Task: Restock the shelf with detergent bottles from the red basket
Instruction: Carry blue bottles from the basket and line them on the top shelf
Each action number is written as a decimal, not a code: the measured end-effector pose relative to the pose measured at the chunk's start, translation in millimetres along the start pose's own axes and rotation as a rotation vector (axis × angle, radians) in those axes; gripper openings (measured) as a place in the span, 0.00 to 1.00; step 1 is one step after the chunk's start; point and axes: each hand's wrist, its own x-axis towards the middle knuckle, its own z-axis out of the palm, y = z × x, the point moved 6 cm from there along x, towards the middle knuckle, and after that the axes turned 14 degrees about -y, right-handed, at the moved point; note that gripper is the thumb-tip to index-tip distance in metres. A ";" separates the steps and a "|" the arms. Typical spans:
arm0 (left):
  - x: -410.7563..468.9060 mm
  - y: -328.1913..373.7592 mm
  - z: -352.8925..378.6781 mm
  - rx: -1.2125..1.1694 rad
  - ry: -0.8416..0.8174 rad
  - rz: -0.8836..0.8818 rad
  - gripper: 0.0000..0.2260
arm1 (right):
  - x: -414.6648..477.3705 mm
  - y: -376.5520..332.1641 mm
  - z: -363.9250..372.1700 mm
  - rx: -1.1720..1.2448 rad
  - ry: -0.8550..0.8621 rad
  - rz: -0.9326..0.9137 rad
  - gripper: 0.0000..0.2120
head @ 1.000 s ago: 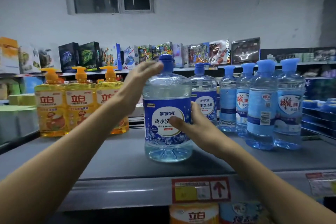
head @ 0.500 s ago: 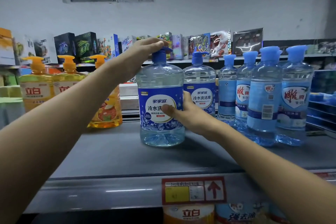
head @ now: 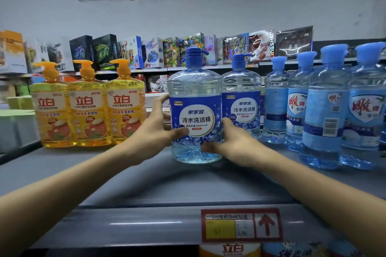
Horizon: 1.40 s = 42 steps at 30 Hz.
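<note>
Blue-labelled detergent bottle upright on grey shelf, mid-row, pump on top. Left hand grips its left side: thumb across the label, fingers spread round the back. Right hand grips low on its right side, thumb near the base, fingers tucked beside 1 matching bottle. 3 yellow bottles stand left, pale blue bottles right.

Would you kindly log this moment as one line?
left hand grips blue-label bottle | right hand grips it low | bottle upright on shelf
</note>
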 end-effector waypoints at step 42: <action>-318.4 -1.5 591.4 0.766 -0.882 0.397 0.08 | -683.5 275.1 219.1 0.229 0.368 1.306 0.11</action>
